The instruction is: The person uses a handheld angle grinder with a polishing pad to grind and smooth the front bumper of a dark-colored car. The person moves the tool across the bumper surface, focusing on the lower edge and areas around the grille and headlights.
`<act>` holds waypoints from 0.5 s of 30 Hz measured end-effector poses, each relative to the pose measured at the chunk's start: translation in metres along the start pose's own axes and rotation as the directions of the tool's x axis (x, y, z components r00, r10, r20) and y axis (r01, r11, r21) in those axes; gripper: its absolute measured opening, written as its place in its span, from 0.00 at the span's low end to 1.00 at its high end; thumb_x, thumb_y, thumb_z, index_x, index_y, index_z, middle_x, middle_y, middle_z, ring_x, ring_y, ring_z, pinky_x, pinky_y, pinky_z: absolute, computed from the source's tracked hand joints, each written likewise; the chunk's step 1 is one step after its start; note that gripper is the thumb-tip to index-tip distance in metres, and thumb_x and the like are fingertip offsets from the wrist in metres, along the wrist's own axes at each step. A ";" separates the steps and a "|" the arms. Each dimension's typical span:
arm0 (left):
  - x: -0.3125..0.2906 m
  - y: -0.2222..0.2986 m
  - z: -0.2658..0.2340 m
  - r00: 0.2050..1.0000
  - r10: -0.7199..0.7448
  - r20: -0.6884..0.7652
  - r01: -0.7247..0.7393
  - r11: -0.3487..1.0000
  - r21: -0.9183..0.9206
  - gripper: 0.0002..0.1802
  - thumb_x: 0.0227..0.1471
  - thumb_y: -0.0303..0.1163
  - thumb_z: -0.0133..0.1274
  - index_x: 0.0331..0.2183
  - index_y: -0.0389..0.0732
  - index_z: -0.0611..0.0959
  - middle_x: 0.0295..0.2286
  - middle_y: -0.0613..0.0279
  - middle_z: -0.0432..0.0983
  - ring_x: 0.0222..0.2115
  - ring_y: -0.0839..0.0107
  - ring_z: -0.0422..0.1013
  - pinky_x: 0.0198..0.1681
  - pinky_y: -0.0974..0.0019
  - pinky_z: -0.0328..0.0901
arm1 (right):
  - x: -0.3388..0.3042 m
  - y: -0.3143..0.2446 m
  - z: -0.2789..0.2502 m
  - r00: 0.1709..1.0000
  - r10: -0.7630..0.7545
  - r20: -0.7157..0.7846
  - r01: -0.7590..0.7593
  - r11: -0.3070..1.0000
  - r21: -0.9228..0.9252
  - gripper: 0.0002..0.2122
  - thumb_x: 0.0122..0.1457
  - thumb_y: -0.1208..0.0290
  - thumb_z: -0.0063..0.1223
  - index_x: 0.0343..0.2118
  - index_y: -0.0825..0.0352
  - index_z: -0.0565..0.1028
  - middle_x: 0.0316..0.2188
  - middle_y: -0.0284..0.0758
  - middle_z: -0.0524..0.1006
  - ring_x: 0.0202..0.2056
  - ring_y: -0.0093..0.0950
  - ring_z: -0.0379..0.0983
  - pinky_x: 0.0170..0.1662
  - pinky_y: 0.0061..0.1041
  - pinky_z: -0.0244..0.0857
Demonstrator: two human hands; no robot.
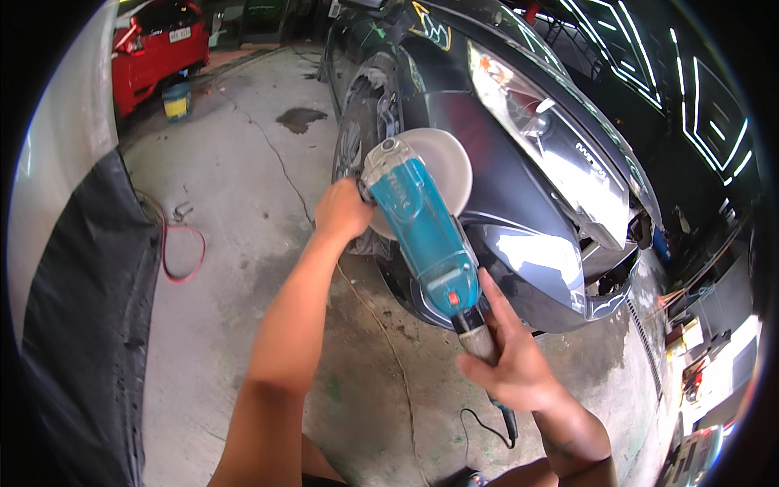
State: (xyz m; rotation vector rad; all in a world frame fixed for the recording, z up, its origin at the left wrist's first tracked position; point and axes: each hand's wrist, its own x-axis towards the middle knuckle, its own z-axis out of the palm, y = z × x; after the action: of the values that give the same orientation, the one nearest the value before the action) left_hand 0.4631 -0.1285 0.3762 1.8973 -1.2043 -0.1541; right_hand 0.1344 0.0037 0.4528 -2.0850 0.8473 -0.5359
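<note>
A teal power polisher (426, 231) with a grey metal head is held between my two hands, its round white pad (446, 166) at the front corner of a dark car (503, 170). Whether the pad touches the paint I cannot tell. My left hand (342, 213) is closed around the side handle by the polisher's head. My right hand (515, 365) grips the rear handle, the thumb on one side and a finger stretched along the body. From the rear handle a black cord (510, 426) hangs down. The car's headlight (552, 138) lies right of the pad, and its front wheel (365, 122) is left of it.
A black sheet (89, 341) hangs along the left. On the concrete floor lie a red hose (185, 280) and a dark wet patch (300, 120). A bucket (176, 101) stands near a red car (158, 49) at the far left. Assorted items (690, 341) crowd the right edge.
</note>
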 end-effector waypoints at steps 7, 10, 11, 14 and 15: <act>0.094 0.092 -0.065 0.983 0.179 -0.050 -0.161 0.954 0.253 0.15 0.51 0.33 0.63 0.40 0.36 0.89 0.41 0.43 0.85 0.45 0.44 0.81 0.49 0.45 0.74 | 0.049 -0.020 -0.018 0.969 -0.046 -0.244 0.017 0.993 -0.118 0.51 0.61 0.72 0.63 0.76 0.72 0.35 0.66 0.61 0.65 0.69 0.47 0.64 0.70 0.32 0.55; 0.067 0.113 -0.055 0.968 0.238 0.073 -0.249 0.926 0.282 0.13 0.51 0.31 0.62 0.39 0.39 0.89 0.40 0.44 0.85 0.44 0.44 0.81 0.47 0.44 0.74 | 0.017 0.003 0.004 0.928 0.066 -0.366 -0.077 0.997 -0.014 0.52 0.62 0.69 0.64 0.76 0.68 0.34 0.58 0.61 0.73 0.59 0.53 0.74 0.62 0.36 0.65; 0.044 0.121 -0.061 0.956 0.275 0.100 -0.292 0.922 0.255 0.12 0.51 0.30 0.62 0.39 0.40 0.89 0.40 0.43 0.85 0.44 0.43 0.81 0.47 0.44 0.74 | 0.001 0.006 0.012 0.916 0.140 -0.376 -0.152 0.988 -0.001 0.52 0.62 0.69 0.64 0.76 0.67 0.33 0.54 0.62 0.76 0.56 0.56 0.75 0.60 0.40 0.66; -0.006 0.135 -0.049 0.897 0.424 0.126 -0.441 0.830 0.342 0.09 0.49 0.28 0.60 0.36 0.41 0.88 0.36 0.44 0.85 0.40 0.42 0.81 0.44 0.42 0.74 | -0.031 0.008 0.033 0.860 0.358 -0.364 -0.339 0.933 0.118 0.51 0.62 0.71 0.61 0.76 0.64 0.32 0.40 0.61 0.80 0.45 0.59 0.78 0.51 0.48 0.70; -0.017 0.144 -0.050 0.871 0.475 0.123 -0.486 0.797 0.359 0.08 0.48 0.27 0.59 0.34 0.41 0.87 0.35 0.44 0.85 0.39 0.41 0.81 0.43 0.41 0.73 | -0.038 0.017 0.043 0.847 0.377 -0.376 -0.335 0.926 0.174 0.51 0.62 0.72 0.61 0.76 0.63 0.32 0.39 0.60 0.81 0.44 0.59 0.79 0.50 0.48 0.70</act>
State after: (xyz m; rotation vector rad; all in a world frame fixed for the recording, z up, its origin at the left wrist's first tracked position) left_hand 0.3815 -0.1095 0.5045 1.8338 -1.8002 0.3590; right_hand 0.1283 0.0463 0.4102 -1.6847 1.3840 -0.7987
